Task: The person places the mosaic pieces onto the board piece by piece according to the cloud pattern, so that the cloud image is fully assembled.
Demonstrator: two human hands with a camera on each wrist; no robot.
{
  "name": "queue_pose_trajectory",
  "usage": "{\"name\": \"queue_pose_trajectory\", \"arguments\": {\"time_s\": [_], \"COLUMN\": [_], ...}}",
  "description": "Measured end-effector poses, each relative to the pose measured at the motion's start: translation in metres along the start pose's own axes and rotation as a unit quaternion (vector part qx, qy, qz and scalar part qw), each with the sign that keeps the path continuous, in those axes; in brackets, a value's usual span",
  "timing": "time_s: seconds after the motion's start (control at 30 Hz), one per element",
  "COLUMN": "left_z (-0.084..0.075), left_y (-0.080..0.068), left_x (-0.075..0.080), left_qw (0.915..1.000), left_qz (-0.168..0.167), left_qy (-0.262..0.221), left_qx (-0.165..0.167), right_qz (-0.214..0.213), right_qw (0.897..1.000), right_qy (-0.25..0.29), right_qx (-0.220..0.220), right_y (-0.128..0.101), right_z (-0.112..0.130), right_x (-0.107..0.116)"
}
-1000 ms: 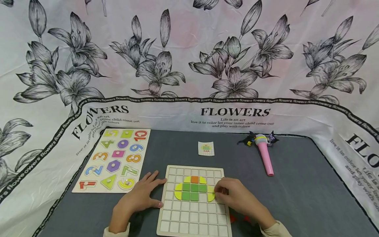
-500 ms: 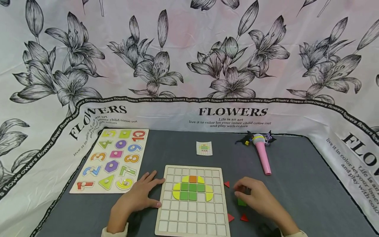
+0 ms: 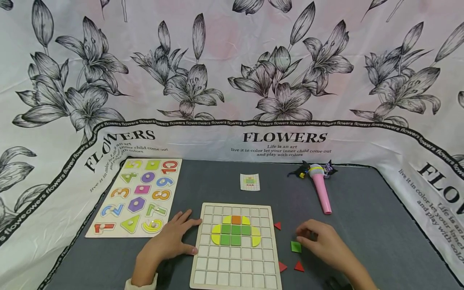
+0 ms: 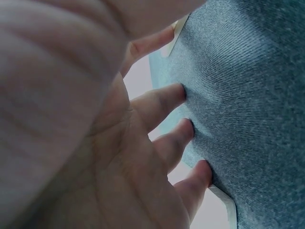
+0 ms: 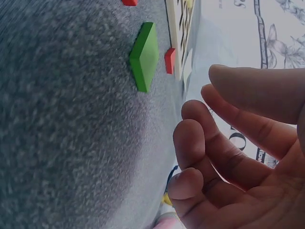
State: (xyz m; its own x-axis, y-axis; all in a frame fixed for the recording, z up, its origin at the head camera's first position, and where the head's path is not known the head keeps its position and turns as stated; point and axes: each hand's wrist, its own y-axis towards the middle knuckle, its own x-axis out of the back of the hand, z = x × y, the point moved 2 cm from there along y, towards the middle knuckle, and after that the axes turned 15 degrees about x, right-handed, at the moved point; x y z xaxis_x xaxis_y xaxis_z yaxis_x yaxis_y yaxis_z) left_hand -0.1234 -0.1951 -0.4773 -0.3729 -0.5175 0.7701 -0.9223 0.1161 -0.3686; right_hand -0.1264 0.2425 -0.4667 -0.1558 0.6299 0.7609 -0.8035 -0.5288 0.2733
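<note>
My left hand (image 3: 169, 241) lies with fingers spread beside the gridded board (image 3: 235, 264), thumb and index fingertip at its left edge. In the left wrist view the fingertips (image 4: 183, 92) rest on the grey cloth. On the board, green squares (image 3: 235, 229), one orange square (image 3: 236, 219) and yellow rounded pieces (image 3: 255, 236) form a figure, with a bare cell in its lower green row. My right hand (image 3: 322, 241) is just right of a loose green square (image 3: 296, 246), fingers loosely bent and holding nothing. In the right wrist view the thumb (image 5: 257, 93) stands apart from the fingers.
Red triangles (image 3: 299, 266) lie along the board's right side, one at its edge. A small pattern card (image 3: 250, 182) lies beyond the board. A number puzzle (image 3: 135, 217) is at left, a pink toy microphone (image 3: 321, 193) at back right. A flower-printed cloth hangs behind.
My right hand has left the yellow piece on the board's right side and moved right, bringing the loose green square and red triangles into view. The left hand stays at the board.
</note>
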Motion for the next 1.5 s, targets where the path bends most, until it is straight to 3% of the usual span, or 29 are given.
{"name": "queue_pose_trajectory", "arguments": {"time_s": [0.6, 0.97, 1.23, 1.5], "left_z": [-0.001, 0.0, 0.0, 0.0], "left_y": [-0.002, -0.001, -0.002, -0.001], "left_x": [0.0, 0.001, 0.001, 0.001], "left_qw": [1.0, 1.0, 1.0, 1.0], "left_qz": [0.002, 0.002, 0.005, 0.005], "left_qy": [-0.008, -0.004, -0.007, -0.007], "left_qx": [-0.003, 0.001, -0.002, -0.001], "right_qz": [0.107, 0.103, 0.098, 0.068], "right_qw": [0.994, 0.994, 0.992, 0.994], "right_qy": [0.029, 0.033, 0.082, 0.083], "right_qx": [0.011, 0.011, 0.002, 0.017], "right_y": [-0.004, -0.001, 0.001, 0.009], "right_z": [-0.013, -0.011, -0.01, -0.001], "right_x": [-0.007, -0.012, -0.012, -0.009]}}
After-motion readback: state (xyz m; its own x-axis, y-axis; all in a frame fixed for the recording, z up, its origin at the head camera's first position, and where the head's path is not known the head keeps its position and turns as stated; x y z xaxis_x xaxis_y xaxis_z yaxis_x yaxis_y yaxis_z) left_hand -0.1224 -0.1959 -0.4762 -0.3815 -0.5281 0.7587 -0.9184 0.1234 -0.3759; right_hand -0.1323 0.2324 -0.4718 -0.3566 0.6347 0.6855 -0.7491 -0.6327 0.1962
